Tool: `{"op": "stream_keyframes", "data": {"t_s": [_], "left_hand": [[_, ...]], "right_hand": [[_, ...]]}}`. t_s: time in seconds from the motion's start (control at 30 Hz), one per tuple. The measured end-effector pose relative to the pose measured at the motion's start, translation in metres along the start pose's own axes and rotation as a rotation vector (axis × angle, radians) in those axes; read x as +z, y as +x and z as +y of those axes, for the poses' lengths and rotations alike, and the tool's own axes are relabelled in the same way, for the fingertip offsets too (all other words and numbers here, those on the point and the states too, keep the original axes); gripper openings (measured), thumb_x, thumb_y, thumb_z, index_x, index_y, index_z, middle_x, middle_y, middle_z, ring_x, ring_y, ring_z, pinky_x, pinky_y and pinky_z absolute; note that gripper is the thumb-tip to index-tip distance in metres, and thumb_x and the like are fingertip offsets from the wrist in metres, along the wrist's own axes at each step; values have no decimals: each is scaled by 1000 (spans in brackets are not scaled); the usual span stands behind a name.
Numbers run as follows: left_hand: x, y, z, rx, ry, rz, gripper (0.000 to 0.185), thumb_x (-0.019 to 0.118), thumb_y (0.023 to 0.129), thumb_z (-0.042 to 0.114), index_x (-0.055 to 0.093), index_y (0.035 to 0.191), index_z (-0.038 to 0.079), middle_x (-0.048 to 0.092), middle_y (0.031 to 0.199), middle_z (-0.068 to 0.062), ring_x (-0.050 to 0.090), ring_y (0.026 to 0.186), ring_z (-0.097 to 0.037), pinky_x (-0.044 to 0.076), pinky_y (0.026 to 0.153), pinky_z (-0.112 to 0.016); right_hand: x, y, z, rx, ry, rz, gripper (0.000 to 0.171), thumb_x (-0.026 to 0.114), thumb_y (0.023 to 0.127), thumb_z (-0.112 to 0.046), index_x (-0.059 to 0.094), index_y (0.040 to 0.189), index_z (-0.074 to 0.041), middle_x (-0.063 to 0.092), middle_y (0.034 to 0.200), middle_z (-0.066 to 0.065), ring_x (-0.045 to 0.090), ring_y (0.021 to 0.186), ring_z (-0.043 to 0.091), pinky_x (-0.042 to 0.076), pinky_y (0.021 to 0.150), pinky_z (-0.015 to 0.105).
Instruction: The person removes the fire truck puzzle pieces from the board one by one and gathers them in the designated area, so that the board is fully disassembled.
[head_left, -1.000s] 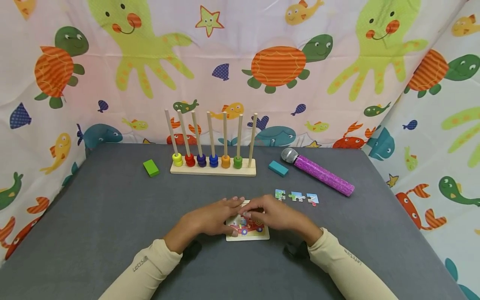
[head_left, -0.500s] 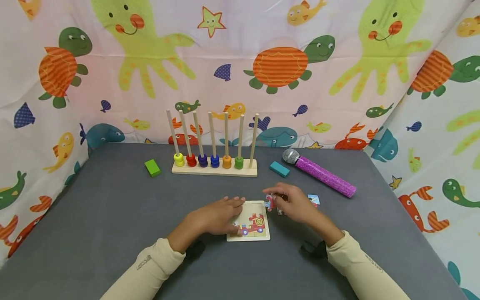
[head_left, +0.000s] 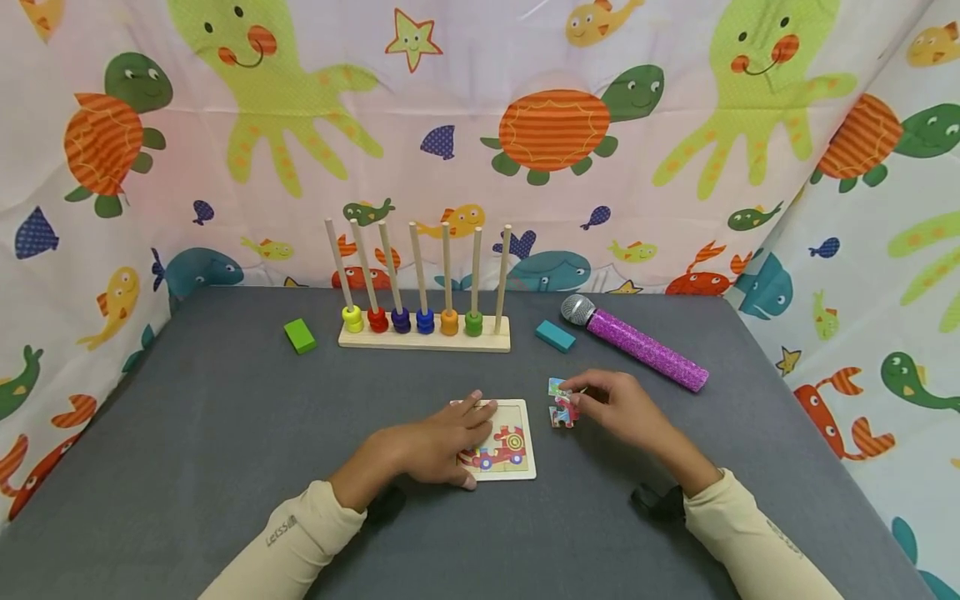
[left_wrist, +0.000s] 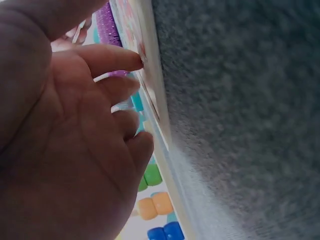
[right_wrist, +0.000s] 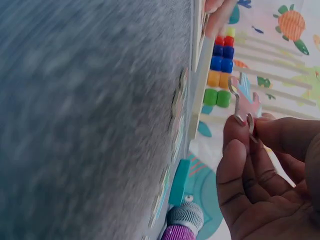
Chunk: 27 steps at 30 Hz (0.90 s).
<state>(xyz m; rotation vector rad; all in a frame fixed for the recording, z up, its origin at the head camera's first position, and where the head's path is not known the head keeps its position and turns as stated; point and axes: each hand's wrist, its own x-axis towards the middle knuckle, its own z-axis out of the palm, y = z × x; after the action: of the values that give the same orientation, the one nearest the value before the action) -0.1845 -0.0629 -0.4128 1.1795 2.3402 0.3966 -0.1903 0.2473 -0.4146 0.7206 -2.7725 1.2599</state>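
A cloth printed with sea creatures, turtles, octopuses and fish, hangs behind and to both sides of a grey felt-covered table (head_left: 225,433). Near the middle of the table lies a small square puzzle board (head_left: 504,440) showing a red vehicle, with its upper part bare. The left hand (head_left: 435,442) rests on the board's left side, fingers stretched out fairly straight and fingertips pressing the board's surface; the left wrist view shows the fingertips (left_wrist: 135,57) touching the board's edge. Just to the right of the board, the right hand (head_left: 622,408) pinches a red and blue puzzle piece (head_left: 564,412) between thumb and fingertips; in the right wrist view the puzzle piece (right_wrist: 245,97) is held edge-on and lifted off the felt. Another loose piece (head_left: 557,386) lies on the table just behind the held one, partly hidden by the fingers. Farther back stands a wooden peg rack (head_left: 424,333) with seven upright rods, six of them carrying one coloured ring each: yellow, red, dark blue, blue, orange and green. A green block (head_left: 300,336) lies to its left, a teal block (head_left: 556,336) to its right, and beside that a purple glitter toy microphone (head_left: 637,343) lies on its side. Both forearms wear cream sleeves.
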Motion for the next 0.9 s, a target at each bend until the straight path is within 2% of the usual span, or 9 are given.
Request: {"op": "stream_keyframes", "data": {"t_s": [0.13, 0.33, 0.63, 0.9], "left_hand": [[0, 3, -3, 7, -27, -37, 82, 68, 92, 34, 23, 154, 5, 9, 162, -5, 1, 148, -24, 12, 117, -41], [-1, 1, -3, 13, -31, -36, 80, 68, 92, 34, 26, 153, 5, 11, 162, -6, 2, 148, -24, 11, 117, -42], [1, 2, -8, 27, -44, -31, 78, 67, 93, 34, 27, 154, 6, 10, 162, -6, 2, 148, -24, 10, 116, -44], [0, 2, -10, 42, -68, -27, 72, 70, 90, 34, 37, 151, 12, 14, 162, -5, 4, 147, -26, 11, 116, -47]], "right_hand": [[-6, -5, 7, -16, -44, -10, 19, 66, 89, 1, 74, 106, -6, 66, 91, -2, 55, 72, 12, 47, 62, 25], [-14, -10, 16, -16, -66, -41, 20, 64, 90, 2, 74, 106, -5, 65, 87, -2, 54, 71, 12, 46, 60, 25], [-20, -13, 25, 77, -72, -87, 18, 62, 92, 1, 73, 107, -2, 65, 82, -2, 53, 69, 9, 46, 59, 25], [-20, -11, 22, 115, -124, -121, 18, 62, 91, 1, 73, 104, -2, 66, 85, -1, 53, 71, 12, 46, 61, 26]]}}
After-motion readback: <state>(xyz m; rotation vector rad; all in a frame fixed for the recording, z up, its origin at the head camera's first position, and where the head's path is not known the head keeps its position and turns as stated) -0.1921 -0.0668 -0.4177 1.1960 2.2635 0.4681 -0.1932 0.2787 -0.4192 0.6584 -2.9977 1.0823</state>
